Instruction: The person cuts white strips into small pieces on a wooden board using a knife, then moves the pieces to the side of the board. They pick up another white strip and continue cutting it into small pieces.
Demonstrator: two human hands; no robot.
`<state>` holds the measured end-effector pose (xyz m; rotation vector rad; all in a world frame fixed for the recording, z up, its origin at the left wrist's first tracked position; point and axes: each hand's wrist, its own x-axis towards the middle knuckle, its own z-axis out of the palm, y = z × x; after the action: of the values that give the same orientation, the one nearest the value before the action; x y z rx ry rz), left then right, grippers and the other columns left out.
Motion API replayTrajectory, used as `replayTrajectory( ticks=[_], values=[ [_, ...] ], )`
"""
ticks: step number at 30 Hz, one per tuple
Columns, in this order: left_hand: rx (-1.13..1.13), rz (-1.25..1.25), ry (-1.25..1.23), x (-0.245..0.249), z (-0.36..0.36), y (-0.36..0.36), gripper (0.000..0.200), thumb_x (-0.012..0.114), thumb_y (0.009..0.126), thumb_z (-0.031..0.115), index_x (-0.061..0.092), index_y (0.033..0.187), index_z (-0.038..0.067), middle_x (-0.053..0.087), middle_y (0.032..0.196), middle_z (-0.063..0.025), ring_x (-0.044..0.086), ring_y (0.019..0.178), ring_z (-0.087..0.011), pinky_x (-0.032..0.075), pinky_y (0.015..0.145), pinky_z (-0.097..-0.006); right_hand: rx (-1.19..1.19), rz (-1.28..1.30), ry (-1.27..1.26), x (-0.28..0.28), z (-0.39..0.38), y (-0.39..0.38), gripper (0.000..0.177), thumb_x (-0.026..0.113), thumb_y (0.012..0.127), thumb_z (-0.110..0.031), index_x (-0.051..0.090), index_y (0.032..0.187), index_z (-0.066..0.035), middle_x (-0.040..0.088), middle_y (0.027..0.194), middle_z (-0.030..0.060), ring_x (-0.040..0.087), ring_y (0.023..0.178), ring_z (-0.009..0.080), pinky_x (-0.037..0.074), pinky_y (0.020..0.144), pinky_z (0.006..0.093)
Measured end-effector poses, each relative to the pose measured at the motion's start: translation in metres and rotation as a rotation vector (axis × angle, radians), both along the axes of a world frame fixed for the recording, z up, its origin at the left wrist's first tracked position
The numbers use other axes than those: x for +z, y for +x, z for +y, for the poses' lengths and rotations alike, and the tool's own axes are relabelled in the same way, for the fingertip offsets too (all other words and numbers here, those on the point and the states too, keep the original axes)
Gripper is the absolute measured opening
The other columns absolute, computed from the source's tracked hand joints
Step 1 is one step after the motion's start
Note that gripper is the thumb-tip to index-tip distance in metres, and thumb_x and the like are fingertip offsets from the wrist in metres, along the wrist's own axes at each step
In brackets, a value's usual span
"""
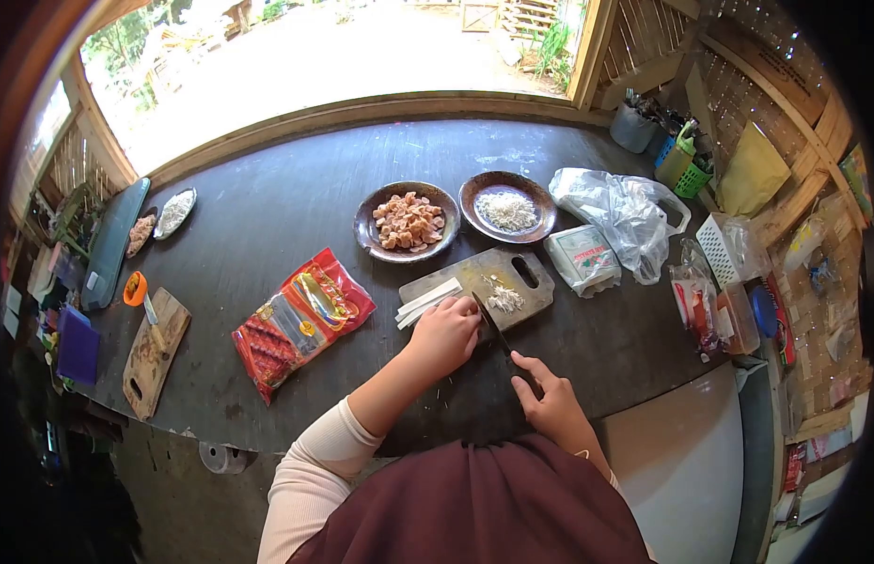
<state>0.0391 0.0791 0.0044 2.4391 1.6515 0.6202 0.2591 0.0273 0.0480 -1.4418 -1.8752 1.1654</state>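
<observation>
My left hand (443, 334) is closed over the near ends of some long white sticks (427, 302), pressing them on a wooden cutting board (420, 285). What exactly the sticks are I cannot make out. In my right hand (545, 399) is the handle of a knife (494, 325), its dark blade slanting up to the left, close beside my left fingers. Small white cut pieces (505, 298) lie on the board right of the blade. Behind the board, one brown plate (509, 179) bears more white shreds, and another (366, 237) holds brownish-orange chunks.
Left of the board lies a red food packet (303, 320). Farther left are a second wooden board (145, 381), a small knife (153, 313) and an orange cup-like item (134, 289). White plastic bags (625, 211) and a wrapped package (583, 259) sit to the right.
</observation>
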Motion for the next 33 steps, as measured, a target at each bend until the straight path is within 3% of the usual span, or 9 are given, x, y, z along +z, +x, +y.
replayTrajectory(
  ticks=[3, 6, 11, 21, 23, 24, 26, 29, 33],
  values=[
    [0.001, 0.003, -0.009, 0.001, 0.0, 0.0, 0.021, 0.063, 0.083, 0.016, 0.069, 0.101, 0.006, 0.06, 0.109, -0.0058, 0.058, 0.105, -0.0252, 0.049, 0.088, -0.0388, 0.012, -0.033, -0.007, 0.005, 0.0, -0.001, 0.037, 0.058, 0.092, -0.018, 0.058, 0.128, -0.009, 0.065, 0.108, 0.0273, 0.062, 0.102, 0.0441, 0.051, 0.085, 0.0409],
    [0.0, 0.006, -0.017, 0.003, 0.001, 0.001, 0.021, 0.063, 0.083, 0.016, 0.07, 0.1, 0.006, 0.06, 0.109, -0.0056, 0.058, 0.106, -0.025, 0.049, 0.088, -0.0387, 0.029, -0.033, 0.061, 0.004, 0.002, -0.002, 0.037, 0.058, 0.092, -0.018, 0.058, 0.128, -0.009, 0.066, 0.102, 0.0281, 0.064, 0.094, 0.044, 0.052, 0.079, 0.0417],
    [-0.005, -0.012, -0.002, 0.0, 0.002, 0.001, 0.019, 0.063, 0.083, 0.017, 0.07, 0.097, 0.006, 0.06, 0.109, -0.005, 0.058, 0.106, -0.0245, 0.049, 0.087, -0.0387, 0.057, -0.005, 0.083, -0.002, 0.013, -0.006, 0.037, 0.059, 0.091, -0.014, 0.059, 0.127, -0.008, 0.064, 0.084, 0.0285, 0.066, 0.066, 0.0389, 0.05, 0.062, 0.0391],
    [0.02, -0.011, -0.024, 0.006, 0.0, 0.001, 0.019, 0.063, 0.083, 0.019, 0.07, 0.097, 0.008, 0.061, 0.109, -0.0031, 0.058, 0.106, -0.0237, 0.049, 0.087, -0.0391, 0.015, 0.039, 0.053, -0.002, -0.002, 0.006, 0.037, 0.061, 0.09, -0.014, 0.06, 0.127, -0.007, 0.065, 0.082, 0.0267, 0.066, 0.061, 0.0284, 0.05, 0.061, 0.0365],
    [0.017, -0.012, -0.012, 0.004, 0.0, 0.001, 0.019, 0.063, 0.083, 0.019, 0.07, 0.097, 0.008, 0.061, 0.109, -0.0033, 0.058, 0.106, -0.0238, 0.049, 0.087, -0.0392, -0.003, 0.03, 0.034, 0.001, -0.001, 0.005, 0.037, 0.061, 0.091, -0.013, 0.06, 0.128, -0.007, 0.053, 0.06, 0.0045, 0.043, 0.054, 0.0076, 0.04, 0.053, 0.027],
    [0.015, -0.013, -0.001, 0.003, 0.0, 0.0, 0.019, 0.063, 0.083, 0.019, 0.07, 0.097, 0.008, 0.061, 0.109, -0.0034, 0.058, 0.106, -0.0239, 0.049, 0.087, -0.0394, -0.006, 0.031, 0.037, -0.002, 0.001, 0.004, 0.037, 0.061, 0.091, -0.013, 0.06, 0.128, -0.007, 0.053, 0.06, 0.0045, 0.043, 0.054, 0.0076, 0.04, 0.053, 0.027],
    [0.008, -0.014, -0.004, 0.003, 0.0, -0.001, 0.02, 0.063, 0.083, 0.019, 0.07, 0.098, 0.008, 0.061, 0.109, -0.0037, 0.058, 0.106, -0.0242, 0.049, 0.088, -0.0395, -0.005, 0.022, -0.003, -0.012, 0.008, 0.004, 0.037, 0.06, 0.092, -0.015, 0.06, 0.129, -0.008, 0.064, 0.066, 0.0134, 0.058, 0.054, 0.0152, 0.049, 0.057, 0.0317],
    [0.009, -0.012, -0.018, 0.003, 0.0, 0.0, 0.021, 0.062, 0.084, 0.019, 0.07, 0.099, 0.008, 0.061, 0.11, -0.0043, 0.058, 0.107, -0.0247, 0.049, 0.088, -0.0399, -0.06, 0.124, -0.121, -0.013, 0.01, -0.004, 0.037, 0.061, 0.092, -0.015, 0.06, 0.128, -0.008, 0.057, 0.059, 0.0095, 0.053, 0.052, 0.0095, 0.046, 0.053, 0.0285],
    [0.007, 0.012, -0.025, 0.004, -0.001, -0.001, 0.022, 0.061, 0.084, 0.02, 0.07, 0.1, 0.008, 0.061, 0.112, -0.0051, 0.058, 0.108, -0.0257, 0.049, 0.088, -0.0404, -0.089, 0.193, -0.079, -0.024, 0.007, -0.005, 0.038, 0.061, 0.092, -0.016, 0.06, 0.129, -0.009, 0.055, 0.058, 0.0096, 0.052, 0.05, 0.0082, 0.043, 0.051, 0.027]
  ],
)
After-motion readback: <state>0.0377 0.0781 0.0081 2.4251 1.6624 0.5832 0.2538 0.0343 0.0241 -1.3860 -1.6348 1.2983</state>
